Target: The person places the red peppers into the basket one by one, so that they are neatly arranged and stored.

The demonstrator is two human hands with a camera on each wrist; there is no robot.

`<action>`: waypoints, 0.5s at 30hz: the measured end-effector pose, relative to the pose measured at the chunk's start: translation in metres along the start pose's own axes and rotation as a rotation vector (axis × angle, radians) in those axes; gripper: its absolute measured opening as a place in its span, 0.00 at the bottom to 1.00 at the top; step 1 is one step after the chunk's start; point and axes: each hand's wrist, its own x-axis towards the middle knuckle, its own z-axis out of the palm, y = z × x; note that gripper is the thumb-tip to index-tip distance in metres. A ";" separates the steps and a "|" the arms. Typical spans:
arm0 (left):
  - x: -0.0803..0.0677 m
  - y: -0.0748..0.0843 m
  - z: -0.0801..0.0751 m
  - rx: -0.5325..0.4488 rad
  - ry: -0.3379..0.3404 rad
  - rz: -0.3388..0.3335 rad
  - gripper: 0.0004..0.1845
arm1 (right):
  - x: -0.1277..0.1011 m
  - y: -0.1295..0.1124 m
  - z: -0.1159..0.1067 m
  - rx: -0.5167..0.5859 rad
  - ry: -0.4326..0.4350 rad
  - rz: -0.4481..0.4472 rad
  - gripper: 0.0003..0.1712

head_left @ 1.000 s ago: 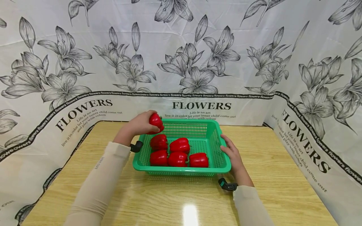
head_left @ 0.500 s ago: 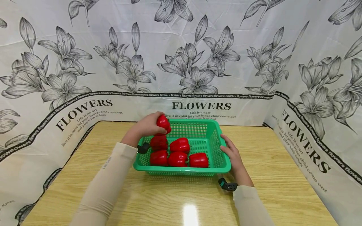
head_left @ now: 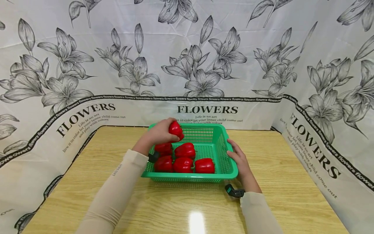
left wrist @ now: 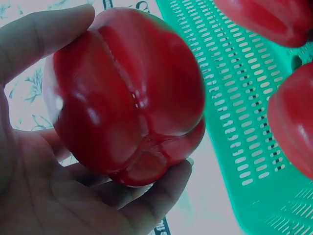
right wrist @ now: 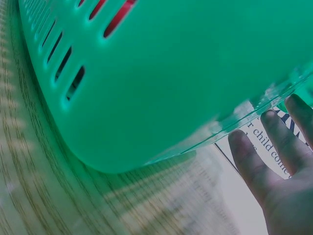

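My left hand (head_left: 161, 131) holds a shiny red bell pepper (head_left: 176, 130) above the back left part of a green plastic basket (head_left: 190, 175). In the left wrist view, the thumb and fingers wrap around the bell pepper (left wrist: 132, 93), whose lobed end faces the camera. Several more red bell peppers lie inside the basket, including one at the front right (head_left: 205, 166) and one in the middle (head_left: 185, 150). My right hand (head_left: 241, 161) rests against the basket's right rim. Straight fingers (right wrist: 281, 142) reach along the outside of the basket (right wrist: 161, 98) in the right wrist view.
The basket stands on a light wood-grain table (head_left: 181, 201). Behind and at both sides hangs a white cloth (head_left: 193, 48) printed with grey flowers and lettering. Black camera mounts (head_left: 234, 191) sit on the wrists.
My left hand has carried the bell pepper to the right, from the basket's back left corner to farther over its inside. The right hand and the basket stay in place.
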 end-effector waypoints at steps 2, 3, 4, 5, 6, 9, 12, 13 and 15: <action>0.001 0.001 0.003 -0.011 -0.003 0.004 0.41 | 0.000 0.000 0.000 0.001 -0.002 -0.002 0.32; 0.001 0.002 0.004 -0.019 -0.005 0.007 0.41 | 0.000 0.000 0.000 0.002 -0.002 -0.003 0.32; 0.001 0.003 0.005 -0.026 -0.006 0.011 0.41 | 0.000 0.000 0.000 0.000 -0.003 -0.005 0.32; 0.002 0.004 0.006 -0.030 -0.007 0.012 0.40 | 0.000 0.000 0.000 0.001 -0.002 -0.005 0.32; 0.002 0.005 0.008 -0.035 -0.010 0.015 0.40 | 0.000 0.000 0.000 -0.001 -0.003 -0.004 0.32; 0.004 0.007 0.012 -0.041 -0.022 0.016 0.41 | 0.000 0.000 0.000 0.002 -0.004 -0.006 0.32; 0.007 0.011 0.016 -0.024 -0.035 0.022 0.41 | 0.000 0.000 -0.001 0.004 -0.005 -0.005 0.32; 0.008 0.012 0.018 -0.013 -0.037 0.023 0.41 | 0.000 0.000 0.000 0.005 -0.003 -0.005 0.32; 0.010 0.014 0.020 0.007 -0.040 0.033 0.41 | 0.000 0.000 0.000 0.005 -0.003 -0.005 0.32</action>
